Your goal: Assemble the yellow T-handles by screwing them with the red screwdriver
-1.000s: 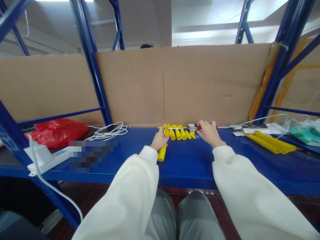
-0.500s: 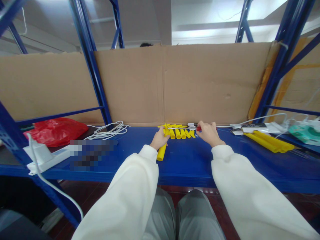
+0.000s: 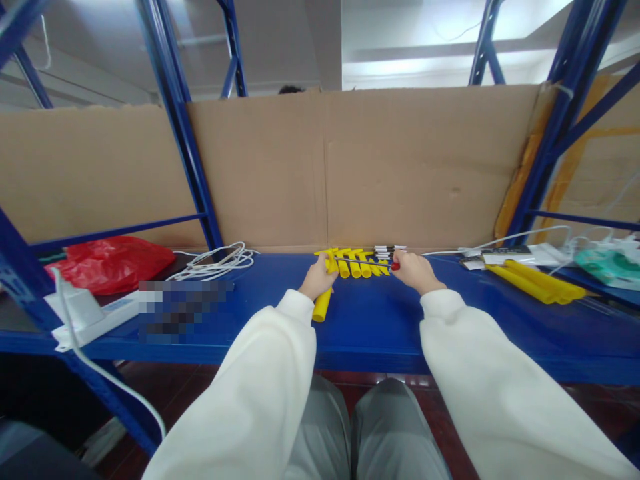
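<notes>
My left hand (image 3: 316,277) is closed round a yellow tube-shaped piece (image 3: 323,305) with a crosspiece at its top, held over the blue shelf. In my right hand (image 3: 417,270) is a screwdriver (image 3: 367,261), its red handle partly hidden by the fingers. The thin metal shaft points left and reaches the top of the yellow piece at my left fingers; whether the tip sits in a screw is too small to tell. Behind the shaft, several similar yellow pieces (image 3: 355,269) lie in a row. Slim white-and-dark sticks (image 3: 384,251) lie beyond them, near my right hand.
Cardboard (image 3: 260,173) stands along the back between blue posts (image 3: 193,147). On the left are a red plastic bag (image 3: 120,263), a coiled white cable (image 3: 220,261) and a power strip (image 3: 105,320). More yellow tubes (image 3: 540,283) and a green-white packet (image 3: 607,263) lie on the right.
The screwdriver's handle end has dipped toward me, so the shaft now slants. My right hand has turned and shifted slightly left and down around the handle. My left hand stays almost still.
</notes>
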Available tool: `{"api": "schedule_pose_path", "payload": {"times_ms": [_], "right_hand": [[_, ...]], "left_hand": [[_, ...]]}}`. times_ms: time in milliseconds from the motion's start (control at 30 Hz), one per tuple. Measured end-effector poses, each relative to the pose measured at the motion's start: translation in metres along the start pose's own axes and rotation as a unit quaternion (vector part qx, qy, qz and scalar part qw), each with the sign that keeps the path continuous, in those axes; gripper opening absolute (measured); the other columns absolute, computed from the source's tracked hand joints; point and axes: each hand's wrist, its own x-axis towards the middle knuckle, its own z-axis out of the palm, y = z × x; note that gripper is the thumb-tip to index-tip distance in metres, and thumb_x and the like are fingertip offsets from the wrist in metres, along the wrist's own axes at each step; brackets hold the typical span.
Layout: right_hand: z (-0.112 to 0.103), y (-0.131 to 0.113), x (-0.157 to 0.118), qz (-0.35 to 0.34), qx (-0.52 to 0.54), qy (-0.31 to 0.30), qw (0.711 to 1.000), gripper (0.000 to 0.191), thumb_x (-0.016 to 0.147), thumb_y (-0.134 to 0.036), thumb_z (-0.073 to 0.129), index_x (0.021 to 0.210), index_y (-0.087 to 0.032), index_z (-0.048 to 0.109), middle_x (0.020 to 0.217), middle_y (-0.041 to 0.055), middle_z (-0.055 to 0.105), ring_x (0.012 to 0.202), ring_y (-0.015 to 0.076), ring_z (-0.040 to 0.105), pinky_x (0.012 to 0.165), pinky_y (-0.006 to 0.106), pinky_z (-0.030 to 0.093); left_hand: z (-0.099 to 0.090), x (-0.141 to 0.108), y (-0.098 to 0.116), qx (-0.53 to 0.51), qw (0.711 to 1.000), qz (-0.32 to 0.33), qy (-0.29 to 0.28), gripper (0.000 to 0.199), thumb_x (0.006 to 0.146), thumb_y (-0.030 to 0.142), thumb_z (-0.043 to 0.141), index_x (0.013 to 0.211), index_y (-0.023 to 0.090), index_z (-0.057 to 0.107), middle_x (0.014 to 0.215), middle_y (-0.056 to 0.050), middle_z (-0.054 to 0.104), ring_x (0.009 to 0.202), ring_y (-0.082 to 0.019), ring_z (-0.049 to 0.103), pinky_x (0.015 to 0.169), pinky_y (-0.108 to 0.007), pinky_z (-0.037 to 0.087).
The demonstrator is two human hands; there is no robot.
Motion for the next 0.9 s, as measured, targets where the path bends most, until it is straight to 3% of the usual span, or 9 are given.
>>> {"api": "schedule_pose_path", "payload": {"times_ms": [233, 400, 533, 767, 900], "right_hand": [[0.001, -0.001, 0.0, -0.046, 0.025, -0.02, 0.998, 0.013, 0.082, -0.024, 0.056, 0.088, -0.019, 0.066, 0.101, 0.0137, 0.075, 0.093, 0.0276, 0.068, 0.082, 0.038, 0.04], [0.001, -0.001, -0.001, -0.036, 0.016, -0.028, 0.999, 0.012, 0.082, -0.023, 0.058, 0.088, -0.02, 0.067, 0.097, 0.0142, 0.075, 0.092, 0.0273, 0.068, 0.078, 0.035, 0.042], [-0.002, -0.002, -0.002, 0.009, 0.017, -0.057, 0.998, 0.018, 0.085, -0.021, 0.056, 0.099, -0.02, 0.067, 0.093, 0.0123, 0.075, 0.086, 0.0244, 0.069, 0.069, 0.03, 0.042], [-0.009, -0.007, -0.004, -0.003, 0.016, -0.099, 0.995, 0.02, 0.086, -0.022, 0.054, 0.1, -0.017, 0.067, 0.109, 0.0139, 0.074, 0.103, 0.027, 0.067, 0.088, 0.036, 0.042], [-0.011, -0.007, -0.004, -0.008, 0.021, -0.082, 0.996, 0.018, 0.084, -0.022, 0.056, 0.098, -0.017, 0.067, 0.108, 0.0148, 0.073, 0.103, 0.0275, 0.067, 0.084, 0.034, 0.043]], "left_hand": [[0.001, 0.0, -0.002, 0.01, 1.0, -0.017, 0.005, 0.039, 0.086, 0.011, 0.059, 0.122, 0.019, 0.047, 0.083, -0.004, 0.071, 0.042, -0.012, 0.061, 0.042, -0.02, 0.048], [0.001, 0.001, -0.003, 0.01, 1.0, -0.014, 0.001, 0.041, 0.085, 0.012, 0.06, 0.123, 0.018, 0.048, 0.086, -0.005, 0.073, 0.044, -0.013, 0.062, 0.045, -0.022, 0.051], [0.001, 0.0, -0.001, 0.014, 1.0, -0.015, -0.012, 0.042, 0.086, 0.011, 0.058, 0.126, 0.017, 0.048, 0.089, -0.007, 0.073, 0.046, -0.013, 0.063, 0.047, -0.024, 0.052], [-0.001, -0.003, 0.004, 0.028, 0.999, -0.024, -0.021, 0.044, 0.087, 0.009, 0.056, 0.129, 0.017, 0.046, 0.089, -0.006, 0.073, 0.047, -0.012, 0.063, 0.047, -0.021, 0.051], [-0.001, -0.002, 0.003, 0.028, 0.999, -0.022, -0.019, 0.046, 0.086, 0.01, 0.057, 0.131, 0.016, 0.046, 0.091, -0.007, 0.072, 0.047, -0.012, 0.062, 0.046, -0.021, 0.051]]}}
